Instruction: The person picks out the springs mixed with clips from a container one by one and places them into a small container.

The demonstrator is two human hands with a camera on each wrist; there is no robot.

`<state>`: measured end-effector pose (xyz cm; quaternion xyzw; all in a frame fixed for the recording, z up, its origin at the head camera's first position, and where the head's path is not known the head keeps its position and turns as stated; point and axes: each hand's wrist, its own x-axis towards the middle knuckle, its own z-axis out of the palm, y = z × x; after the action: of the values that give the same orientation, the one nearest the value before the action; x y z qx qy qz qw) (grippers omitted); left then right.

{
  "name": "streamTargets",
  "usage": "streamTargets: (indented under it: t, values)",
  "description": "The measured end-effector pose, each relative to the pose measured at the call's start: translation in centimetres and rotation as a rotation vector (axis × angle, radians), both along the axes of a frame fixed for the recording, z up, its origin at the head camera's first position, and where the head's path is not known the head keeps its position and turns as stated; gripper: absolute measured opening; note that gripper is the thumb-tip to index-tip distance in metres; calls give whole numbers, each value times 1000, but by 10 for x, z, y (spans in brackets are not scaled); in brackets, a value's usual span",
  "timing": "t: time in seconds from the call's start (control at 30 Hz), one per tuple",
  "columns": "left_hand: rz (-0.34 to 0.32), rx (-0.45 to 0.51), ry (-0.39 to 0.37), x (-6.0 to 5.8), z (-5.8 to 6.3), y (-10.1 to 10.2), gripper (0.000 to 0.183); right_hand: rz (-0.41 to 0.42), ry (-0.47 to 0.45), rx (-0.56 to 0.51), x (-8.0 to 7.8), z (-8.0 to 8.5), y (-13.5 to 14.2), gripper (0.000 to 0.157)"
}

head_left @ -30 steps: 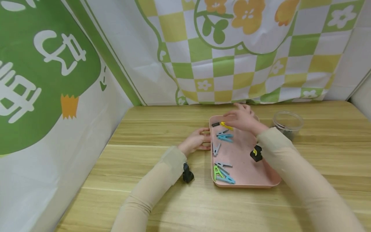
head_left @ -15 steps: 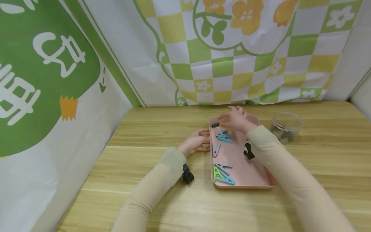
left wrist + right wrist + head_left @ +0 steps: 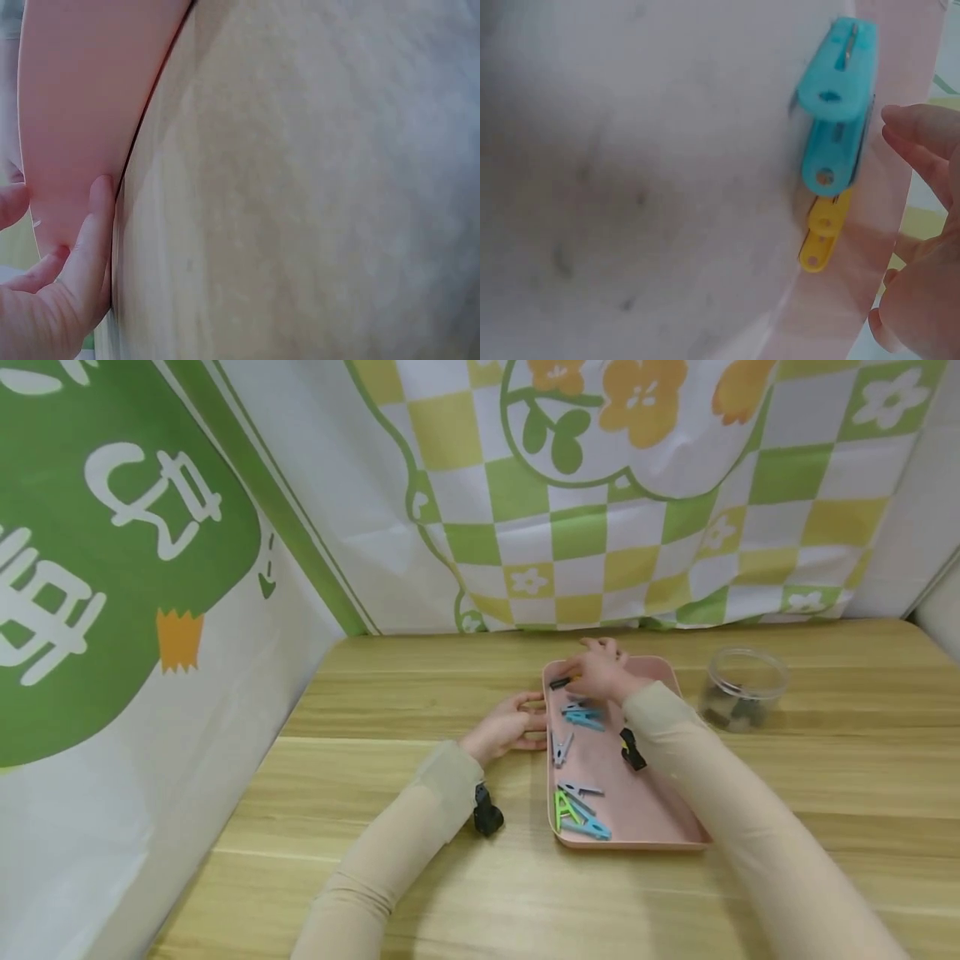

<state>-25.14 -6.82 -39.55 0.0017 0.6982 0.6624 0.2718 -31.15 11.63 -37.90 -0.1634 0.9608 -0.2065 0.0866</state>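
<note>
A pink tray (image 3: 637, 793) holds several plastic clothespins. My left hand (image 3: 510, 727) touches its left wall from outside, and in the left wrist view its fingers (image 3: 90, 240) lie against that wall. My right hand (image 3: 600, 672) is over the far-left corner, its fingers beside a small black clip (image 3: 559, 682). A yellow clothespin (image 3: 821, 236) and a blue clothespin (image 3: 836, 105) show near the right hand (image 3: 922, 255) in the right wrist view, with nothing seen between its fingers. The head view has the yellow one mostly hidden by that hand.
Green, blue and grey clothespins (image 3: 577, 810) lie in the tray's near-left corner, with a grey clothespin (image 3: 561, 749) farther up its left side. A clear round jar (image 3: 742, 689) with dark contents stands to the right on the wooden table (image 3: 375, 693). A patterned cloth (image 3: 570, 543) hangs behind.
My right hand has moved left over the tray towards the black clip, which now lies at a slightly different angle. The left hand has stayed at the tray's wall.
</note>
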Motion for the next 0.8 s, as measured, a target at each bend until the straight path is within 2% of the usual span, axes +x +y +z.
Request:
streamTargets:
  t: [0.33, 0.8]
  values:
    - [-7, -1, 5, -1, -1, 1, 55, -1, 10, 22, -5, -6, -2, 36]
    - [0, -8, 2, -1, -1, 1, 56, -15, 16, 47, -4, -7, -4, 30]
